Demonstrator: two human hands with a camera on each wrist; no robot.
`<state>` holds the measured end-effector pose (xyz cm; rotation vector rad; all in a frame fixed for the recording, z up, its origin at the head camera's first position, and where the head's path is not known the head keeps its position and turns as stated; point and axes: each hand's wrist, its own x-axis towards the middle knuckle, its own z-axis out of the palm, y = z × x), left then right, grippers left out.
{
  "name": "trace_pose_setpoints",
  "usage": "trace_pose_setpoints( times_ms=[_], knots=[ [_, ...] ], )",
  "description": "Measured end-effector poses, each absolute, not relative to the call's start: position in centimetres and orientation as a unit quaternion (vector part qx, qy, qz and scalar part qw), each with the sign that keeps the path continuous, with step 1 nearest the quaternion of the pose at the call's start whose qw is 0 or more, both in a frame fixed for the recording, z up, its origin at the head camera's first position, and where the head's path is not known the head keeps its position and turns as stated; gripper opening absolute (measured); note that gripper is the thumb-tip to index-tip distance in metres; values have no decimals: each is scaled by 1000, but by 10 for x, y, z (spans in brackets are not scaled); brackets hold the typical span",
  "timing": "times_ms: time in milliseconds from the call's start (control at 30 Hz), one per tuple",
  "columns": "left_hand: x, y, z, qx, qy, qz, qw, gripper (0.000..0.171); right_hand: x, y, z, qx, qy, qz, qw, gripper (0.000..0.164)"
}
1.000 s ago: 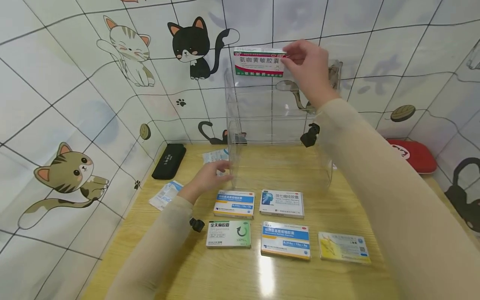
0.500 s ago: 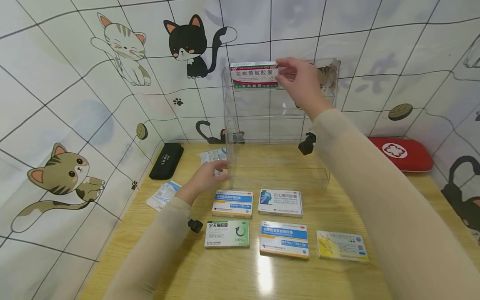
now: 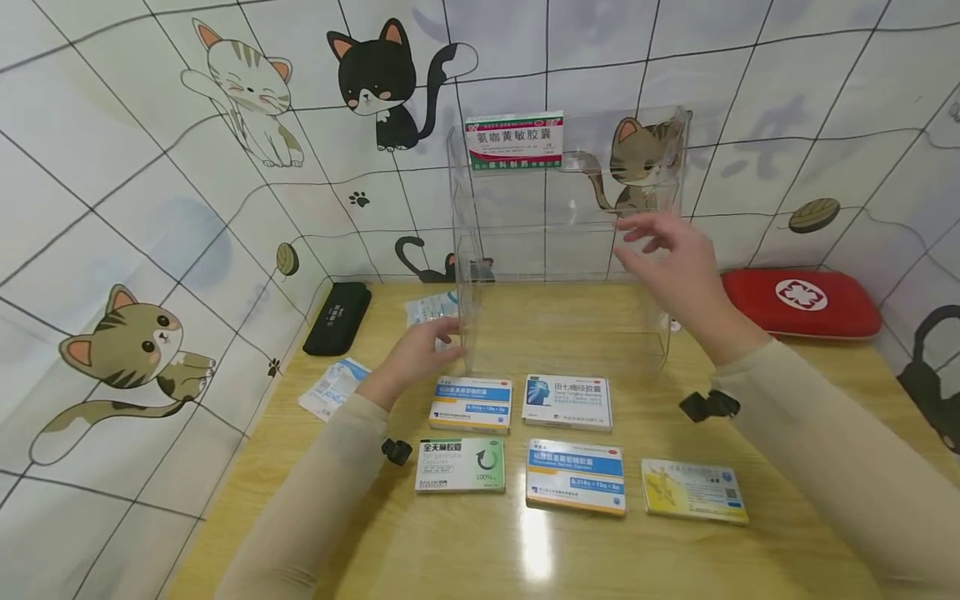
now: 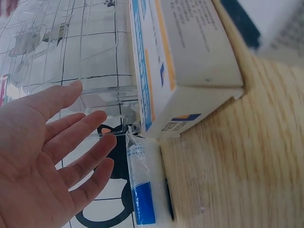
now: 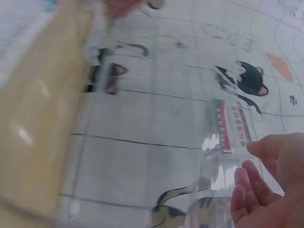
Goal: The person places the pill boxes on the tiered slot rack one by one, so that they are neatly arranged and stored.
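Observation:
A red, white and green medicine box point(image 3: 516, 143) stands at the upper left of a clear acrylic rack point(image 3: 570, 354), with no hand on it. My right hand point(image 3: 675, 265) is in front of the rack's right side, thumb and fingers apart, holding nothing. At the rack's lower left edge is my left hand point(image 3: 422, 354), its fingers loosely extended in the left wrist view; whether they touch the rack I cannot tell. Below lie two blue-and-white boxes, the nearer one point(image 3: 576, 477) in front, a white box with a blue head picture point(image 3: 567, 402), a green-and-white box point(image 3: 461, 465) and a yellow-and-white box point(image 3: 694, 491).
A black case point(image 3: 337, 318) lies at the table's back left, near two blue-and-white plastic packets, one packet point(image 3: 333, 388) in front. The red zip case point(image 3: 840, 310) with a white emblem sits at the back right. Cat-patterned walls point(image 3: 510, 50) close off the back and sides.
The red, white and green box came down onto the rack's upper part. My right hand let it go and moved down and to the right. The left hand stayed in place.

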<state>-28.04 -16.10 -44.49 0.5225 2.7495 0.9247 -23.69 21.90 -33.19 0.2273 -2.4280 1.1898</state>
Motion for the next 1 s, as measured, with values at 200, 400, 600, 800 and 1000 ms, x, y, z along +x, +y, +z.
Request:
trace_pose_setpoints(
  times_ms=[200, 400, 600, 800, 1000],
  knots=[
    [-282, -158, -447, 184, 927, 315, 87, 50, -178, 260, -386, 71, -921, 356, 141, 32],
    [-281, -159, -449, 182, 926, 320, 86, 52, -124, 298, -426, 83, -941, 313, 101, 31],
    [-283, -161, -448, 177, 926, 323, 83, 51, -90, 318, -457, 127, -945, 294, 74, 35],
    [-282, -161, -446, 172, 925, 328, 87, 50, -75, 322, -467, 144, -952, 270, -21, 42],
    [-278, -159, -445, 170, 926, 325, 93, 51, -57, 325, -469, 116, -961, 223, -111, 70]
  ],
)
